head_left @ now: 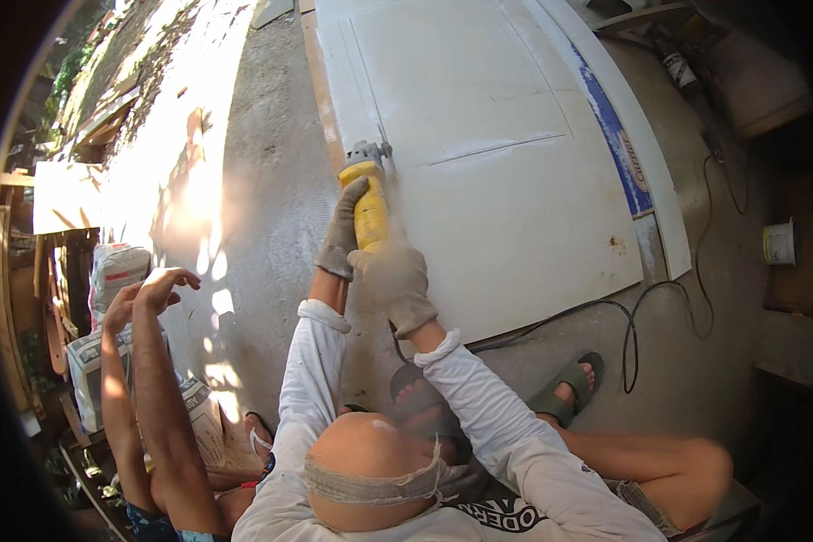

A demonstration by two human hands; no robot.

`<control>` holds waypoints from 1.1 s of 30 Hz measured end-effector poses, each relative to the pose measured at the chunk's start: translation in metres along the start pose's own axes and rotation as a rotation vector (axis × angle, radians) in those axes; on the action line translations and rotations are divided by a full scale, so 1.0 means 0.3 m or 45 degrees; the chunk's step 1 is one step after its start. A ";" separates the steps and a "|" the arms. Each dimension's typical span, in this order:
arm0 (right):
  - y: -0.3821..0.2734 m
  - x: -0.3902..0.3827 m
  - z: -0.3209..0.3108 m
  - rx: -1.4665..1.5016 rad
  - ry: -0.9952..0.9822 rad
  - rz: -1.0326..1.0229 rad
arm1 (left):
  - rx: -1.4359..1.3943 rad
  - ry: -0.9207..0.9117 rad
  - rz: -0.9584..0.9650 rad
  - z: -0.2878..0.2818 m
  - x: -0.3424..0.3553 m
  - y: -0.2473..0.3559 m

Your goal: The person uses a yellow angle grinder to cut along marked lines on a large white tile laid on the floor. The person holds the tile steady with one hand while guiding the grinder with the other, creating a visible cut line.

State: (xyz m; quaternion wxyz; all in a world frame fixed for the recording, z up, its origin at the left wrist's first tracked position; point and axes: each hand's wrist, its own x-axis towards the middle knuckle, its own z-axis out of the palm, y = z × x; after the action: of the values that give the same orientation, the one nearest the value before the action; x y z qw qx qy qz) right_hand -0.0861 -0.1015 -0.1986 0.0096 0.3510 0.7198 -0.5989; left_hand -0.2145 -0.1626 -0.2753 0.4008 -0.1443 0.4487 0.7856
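My left hand (343, 226), in a grey work glove, grips the side of a yellow angle grinder (370, 208). My right hand (397, 285), also gloved, is closed on the grinder's rear end. The grinder's metal head and disc (377, 150) rest at a long scored line near the left edge of a large white board (506, 226). More thin cut lines mark the board, with pale dust around them. A haze of dust hangs over my right glove.
Another person's bare arms (154, 379) are at left, beside stacked bags (117, 271). A narrower white panel (659, 217) lies along the board's right. Black cables (632, 334) cross the concrete floor (271, 181). A white bucket (777, 242) stands far right.
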 end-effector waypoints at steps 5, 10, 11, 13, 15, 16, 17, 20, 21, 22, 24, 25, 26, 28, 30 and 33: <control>-0.010 0.002 -0.002 -0.055 0.048 0.024 | 0.069 -0.029 -0.010 -0.038 0.042 -0.010; -0.011 0.004 -0.010 0.000 0.028 0.084 | 0.071 -0.038 -0.026 -0.036 0.037 -0.010; -0.011 0.006 -0.012 0.019 0.027 0.102 | 0.059 -0.042 -0.033 -0.033 0.035 -0.011; -0.010 0.007 -0.017 0.017 0.026 0.069 | 0.084 -0.036 -0.018 -0.027 0.039 -0.010; -0.009 0.009 -0.021 0.016 0.027 0.054 | 0.105 -0.042 -0.011 -0.026 0.042 -0.010; -0.010 0.011 -0.022 0.013 0.026 0.061 | 0.117 -0.044 -0.011 -0.027 0.044 -0.009; -0.012 0.012 -0.023 0.006 0.026 0.067 | 0.132 -0.012 -0.026 -0.029 0.044 -0.009; -0.017 0.017 -0.025 0.043 0.010 0.078 | 0.139 -0.027 -0.010 -0.027 0.055 -0.005; -0.019 0.018 -0.026 0.051 0.004 0.081 | 0.137 -0.046 -0.003 -0.027 0.054 -0.005; -0.020 0.018 -0.028 0.055 -0.006 0.086 | 0.142 -0.042 -0.005 -0.026 0.052 -0.005; -0.022 0.018 -0.031 0.073 -0.020 0.109 | 0.160 -0.031 -0.001 -0.025 0.049 -0.004; -0.023 0.018 -0.032 0.088 -0.022 0.126 | 0.174 -0.027 0.004 -0.024 0.048 -0.003; -0.023 0.019 -0.032 0.105 -0.019 0.136 | 0.189 -0.012 0.003 -0.024 0.047 -0.003; -0.024 0.022 -0.030 0.059 -0.002 0.115 | 0.198 -0.019 0.012 -0.026 0.045 -0.002; -0.023 0.026 -0.027 0.047 0.002 0.110 | 0.206 -0.015 0.012 -0.030 0.045 -0.001; -0.019 0.030 -0.026 0.079 -0.011 0.126 | 0.221 -0.014 0.012 -0.033 0.048 -0.003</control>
State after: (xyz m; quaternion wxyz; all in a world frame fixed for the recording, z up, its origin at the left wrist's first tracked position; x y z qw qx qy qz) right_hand -0.0925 -0.0905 -0.1954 0.0312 0.3836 0.6825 -0.6213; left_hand -0.2243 -0.1634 -0.2897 0.4105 -0.1026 0.5137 0.7464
